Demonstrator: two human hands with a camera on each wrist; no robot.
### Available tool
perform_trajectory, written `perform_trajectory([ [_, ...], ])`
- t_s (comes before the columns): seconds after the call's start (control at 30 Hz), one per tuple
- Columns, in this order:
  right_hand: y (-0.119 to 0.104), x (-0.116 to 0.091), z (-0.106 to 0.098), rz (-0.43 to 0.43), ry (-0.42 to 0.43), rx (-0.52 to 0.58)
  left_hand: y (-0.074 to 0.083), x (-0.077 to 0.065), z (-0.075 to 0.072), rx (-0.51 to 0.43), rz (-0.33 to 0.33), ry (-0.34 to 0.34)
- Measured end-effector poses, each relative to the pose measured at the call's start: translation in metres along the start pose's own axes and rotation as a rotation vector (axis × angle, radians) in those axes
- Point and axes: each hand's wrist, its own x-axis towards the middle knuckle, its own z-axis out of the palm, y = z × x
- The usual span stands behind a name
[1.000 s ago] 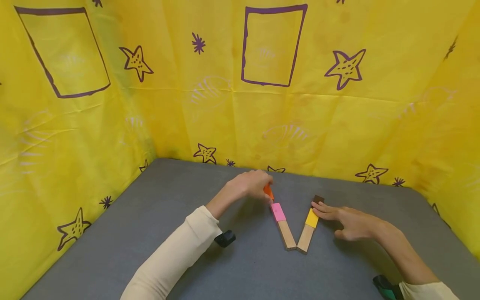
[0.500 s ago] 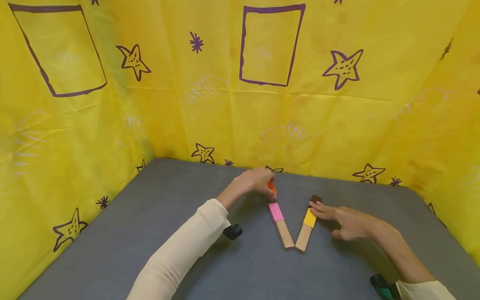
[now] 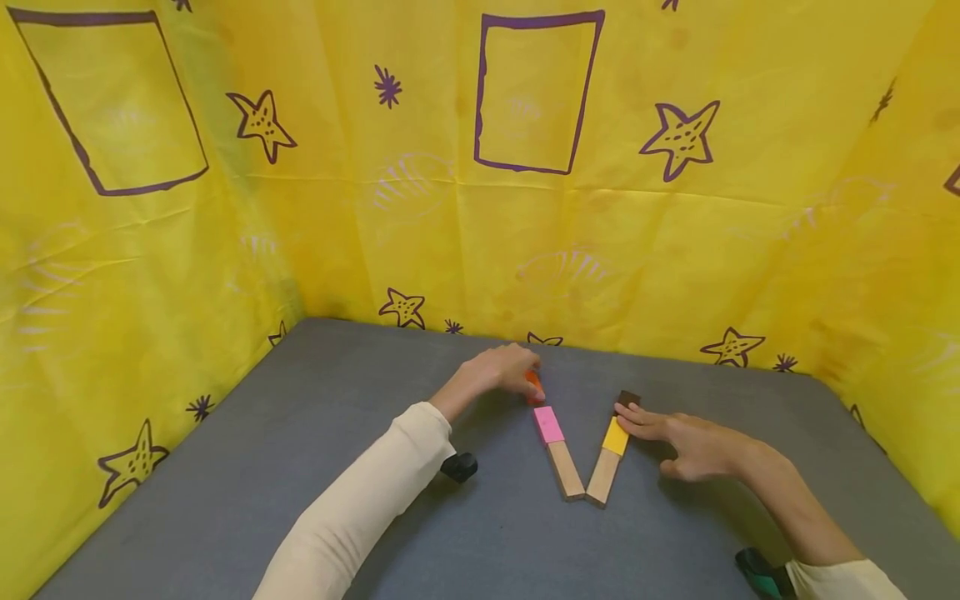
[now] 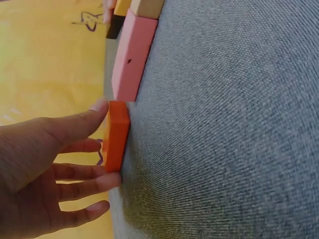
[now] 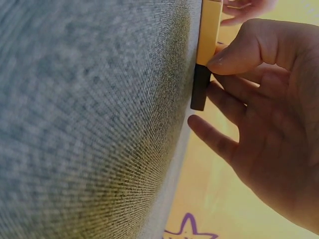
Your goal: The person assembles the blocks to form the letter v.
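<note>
My left hand [image 3: 498, 371] pinches an orange block [image 4: 118, 134] between thumb and fingertips, close over the grey table. The orange block stands just beyond the far end of a pink block [image 3: 549, 425], nearly in line with it. A plain wooden block [image 3: 566, 471] continues that row toward me. A second row slants to the right: another plain wooden block [image 3: 603, 477], a yellow block [image 3: 616, 436] and a dark brown block [image 5: 201, 87]. The near ends of both rows meet in a V. My right hand [image 3: 690, 442] rests straight fingers where yellow meets brown.
The grey table [image 3: 300, 500] stretches around the blocks. Yellow cloth walls [image 3: 337, 233] with purple starfish drawings rise behind it and at both sides. Dark straps [image 3: 459, 467] hang under the wrists, near the cream sleeves [image 3: 367, 500].
The left hand first carried the orange block slightly right and away, then brought it back left and lower, toward the pink block's far end. The right hand stays on its blocks.
</note>
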Motion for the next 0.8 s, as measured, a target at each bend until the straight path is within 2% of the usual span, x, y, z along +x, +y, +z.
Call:
perform_trajectory([
  [0.33, 0.0010, 0.0001, 0.0002, -0.001, 0.001, -0.008, -0.0040, -0.0014, 0.0000, 0.022, 0.105, -0.005],
  [0.8, 0.0021, -0.0001, 0.0006, -0.006, 0.002, 0.018, 0.0031, -0.0038, 0.0035, 0.020, 0.110, -0.025],
])
